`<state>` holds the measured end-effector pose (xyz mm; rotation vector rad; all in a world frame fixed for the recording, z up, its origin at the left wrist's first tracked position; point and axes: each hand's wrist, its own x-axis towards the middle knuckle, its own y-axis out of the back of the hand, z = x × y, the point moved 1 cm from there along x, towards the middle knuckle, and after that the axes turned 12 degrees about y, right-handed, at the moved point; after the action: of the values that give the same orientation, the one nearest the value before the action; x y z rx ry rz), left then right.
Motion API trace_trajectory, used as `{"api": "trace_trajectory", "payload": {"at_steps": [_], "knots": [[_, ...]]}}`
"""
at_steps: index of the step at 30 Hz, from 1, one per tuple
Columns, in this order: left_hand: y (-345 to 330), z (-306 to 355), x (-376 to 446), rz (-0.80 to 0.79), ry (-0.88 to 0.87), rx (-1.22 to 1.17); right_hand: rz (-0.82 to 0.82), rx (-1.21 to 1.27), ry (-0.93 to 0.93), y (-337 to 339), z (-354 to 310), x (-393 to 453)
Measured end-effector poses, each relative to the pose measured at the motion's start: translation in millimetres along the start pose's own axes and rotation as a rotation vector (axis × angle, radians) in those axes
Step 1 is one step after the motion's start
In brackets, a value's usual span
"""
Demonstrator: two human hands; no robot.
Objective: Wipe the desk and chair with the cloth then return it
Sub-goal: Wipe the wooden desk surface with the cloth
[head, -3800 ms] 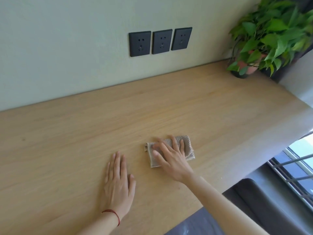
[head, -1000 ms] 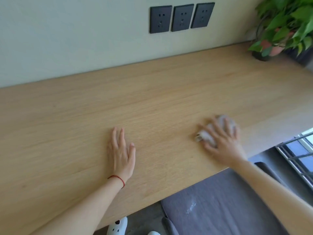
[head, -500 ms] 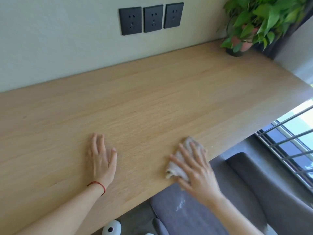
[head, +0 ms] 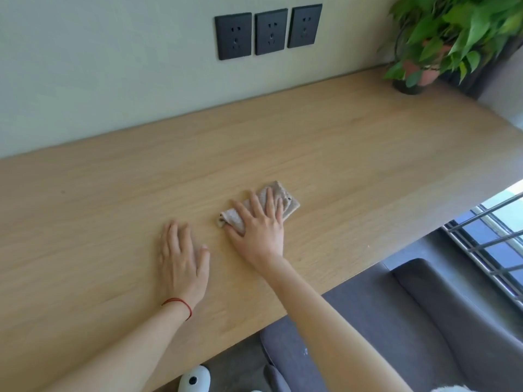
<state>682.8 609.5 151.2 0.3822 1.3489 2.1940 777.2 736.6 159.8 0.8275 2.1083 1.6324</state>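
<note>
Your right hand (head: 259,226) lies flat with the fingers spread on the cloth (head: 285,200), pressing it on the desk (head: 353,154); it covers most of the cloth, so only the far corner and a rolled-up end at the left show. The cloth sits near the middle of the tabletop, a bit toward the front edge. Your left hand (head: 182,257) rests palm down just beside it, fingers nearly together, holding nothing; a red string (head: 178,302) goes round the wrist.

The chair (head: 424,321) (grey, w/ padded seat) stands under the front edge at the right, partly hidden by the tabletop and by your right forearm. A white shoe (head: 195,379) is cut off at the bottom edge. At the far right corner of the tabletop stands a potted plant (head: 441,38), its top out of frame. Three black sockets (head: 268,31) sit on the wall behind; no writing can be read on them. Window bars (head: 492,241) show at the right.
</note>
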Motion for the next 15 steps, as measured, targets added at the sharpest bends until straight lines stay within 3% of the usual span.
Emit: {"api": "trace_trajectory", "payload": {"at_steps": [3, 6, 8, 12, 15], "knots": [[3.9, -0.1, 0.2, 0.005, 0.014, -0.126, -0.024, -0.007, 0.266, -8.1, -20.6, -60.4], [9.1, 0.9, -3.9, -0.011, 0.033, -0.312, -0.066, -0.086, 0.46, -0.4, 13.6, -118.3], [14.1, -4.4, -8.2, -0.042, 0.001, -0.373, -0.057, -0.127, 0.364, 11.4, 45.0, -118.5], [24.0, -29.8, -16.2, -0.061, -0.097, -0.329, -0.052, -0.033, -0.049, 20.5, 55.6, -28.5], [31.6, -44.6, -16.5, -0.009, -0.004, -0.368, -0.05, 0.025, -0.042, -3.9, -8.1, 31.3]]}}
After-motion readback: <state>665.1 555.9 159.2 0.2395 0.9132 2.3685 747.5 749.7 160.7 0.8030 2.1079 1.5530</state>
